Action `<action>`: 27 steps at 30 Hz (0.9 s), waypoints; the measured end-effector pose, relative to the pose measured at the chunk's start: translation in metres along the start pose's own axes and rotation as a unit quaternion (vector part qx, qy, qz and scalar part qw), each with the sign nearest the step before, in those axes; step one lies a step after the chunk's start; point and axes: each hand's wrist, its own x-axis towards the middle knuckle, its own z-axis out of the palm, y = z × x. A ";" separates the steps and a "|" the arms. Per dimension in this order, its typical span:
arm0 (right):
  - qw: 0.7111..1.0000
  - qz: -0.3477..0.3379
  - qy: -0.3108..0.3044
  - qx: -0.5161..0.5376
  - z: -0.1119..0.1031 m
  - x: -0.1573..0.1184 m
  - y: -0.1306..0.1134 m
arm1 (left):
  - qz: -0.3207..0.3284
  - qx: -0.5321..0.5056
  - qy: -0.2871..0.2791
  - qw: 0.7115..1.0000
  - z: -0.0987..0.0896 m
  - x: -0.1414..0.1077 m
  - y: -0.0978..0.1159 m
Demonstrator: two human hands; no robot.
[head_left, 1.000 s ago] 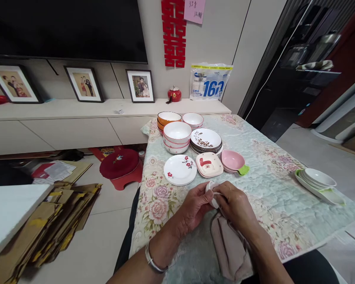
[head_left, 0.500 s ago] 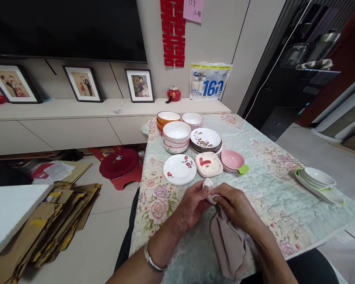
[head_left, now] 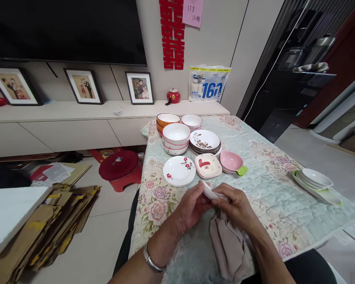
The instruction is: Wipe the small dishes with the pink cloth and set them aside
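A small white ceramic piece point(head_left: 208, 191), which looks like a soup spoon, is between my two hands, its far part covered by fingers. My left hand point(head_left: 192, 203) grips it between thumb and fingers. Pinched in my right hand point(head_left: 235, 203) is a grey-brown cloth point(head_left: 229, 246), pressed against the white piece; the rest of the cloth hangs down toward my lap. Just beyond my hands are a white plate with red flowers point(head_left: 179, 170), a squarish cartoon dish point(head_left: 208, 165) and pink bowls point(head_left: 231, 161) with a green handle.
Stacked white bowls point(head_left: 176, 134), orange bowls point(head_left: 168, 119) and brown-patterned plates point(head_left: 205, 140) stand further back on the flowered tablecloth point(head_left: 158, 209). Small white dishes point(head_left: 316, 177) sit on the right. A red stool point(head_left: 120, 167) and flattened cardboard point(head_left: 47, 228) are on the left floor.
The white piece has been turned between my fingers and now shows a longer, narrower side. My right hand's fingers and the cloth have shifted slightly along it.
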 end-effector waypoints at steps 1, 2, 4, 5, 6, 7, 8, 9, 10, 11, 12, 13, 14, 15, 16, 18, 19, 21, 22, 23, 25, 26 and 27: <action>0.999 0.028 0.009 0.032 -0.002 0.000 0.002 | 0.008 0.008 -0.005 1.000 0.000 0.000 0.001; 0.996 0.057 0.016 0.062 -0.004 -0.001 0.004 | 0.017 0.016 -0.012 1.000 0.001 -0.001 0.001; 0.988 0.107 0.030 0.109 -0.007 -0.001 0.008 | 0.035 0.032 -0.023 0.999 0.001 -0.001 0.002; 0.983 0.124 0.039 0.126 -0.008 -0.001 0.010 | 0.041 0.038 -0.022 0.998 0.002 -0.001 0.003; 0.979 0.137 0.048 0.141 -0.009 -0.001 0.012 | 0.043 0.043 -0.018 0.998 0.002 -0.001 0.003; 0.976 0.147 0.058 0.152 -0.009 0.000 0.013 | 0.042 0.047 -0.012 0.998 0.002 -0.001 0.003; 0.972 0.156 0.069 0.159 -0.009 0.000 0.014 | 0.040 0.053 -0.007 0.998 0.002 -0.001 0.003; 0.970 0.164 0.081 0.162 -0.009 0.001 0.016 | 0.038 0.059 -0.001 0.998 0.002 -0.001 0.002; 0.968 0.170 0.094 0.160 -0.008 0.002 0.017 | 0.037 0.068 0.003 0.997 0.001 0.000 0.002; 0.967 0.174 0.108 0.150 -0.007 0.002 0.019 | 0.038 0.080 0.010 0.996 0.001 0.000 0.001; 0.967 0.177 0.126 0.134 -0.006 0.003 0.022 | 0.042 0.096 0.021 0.994 0.001 0.000 0.000; 0.967 0.177 0.147 0.111 -0.005 0.003 0.024 | 0.047 0.115 0.033 0.992 0.001 0.001 0.000; 0.968 0.171 0.166 0.082 -0.004 0.004 0.026 | 0.054 0.135 0.046 0.988 0.000 0.001 -0.001; 0.969 0.159 0.183 0.050 -0.003 0.004 0.027 | 0.062 0.156 0.055 0.984 0.000 0.001 -0.002; 0.971 0.141 0.194 0.015 -0.001 0.004 0.027 | 0.069 0.177 0.059 0.980 0.000 0.001 -0.002; 0.976 0.091 0.191 -0.049 0.002 0.004 0.024 | 0.081 0.215 0.053 0.972 0.000 0.001 -0.004; 0.979 0.064 0.182 -0.073 0.004 0.003 0.021 | 0.086 0.228 0.045 0.969 0.000 0.001 -0.004; 0.981 0.019 0.164 -0.098 0.010 0.003 0.012 | 0.091 0.242 0.026 0.966 0.001 0.000 -0.005; 0.982 -0.003 0.157 -0.101 0.013 0.003 0.006 | 0.096 0.243 0.017 0.965 0.001 0.000 -0.004; 0.984 -0.026 0.147 -0.100 0.016 0.002 0.001 | 0.102 0.245 0.011 0.964 0.002 -0.001 -0.004; 0.986 -0.066 0.118 -0.098 0.022 0.002 -0.007 | 0.120 0.259 0.013 0.958 0.004 -0.002 -0.003; 0.986 -0.079 0.105 -0.100 0.025 0.002 -0.009 | 0.128 0.268 0.018 0.955 0.004 -0.002 -0.002; 0.986 -0.086 0.099 -0.105 0.026 0.003 -0.010 | 0.134 0.274 0.022 0.952 0.005 -0.003 -0.002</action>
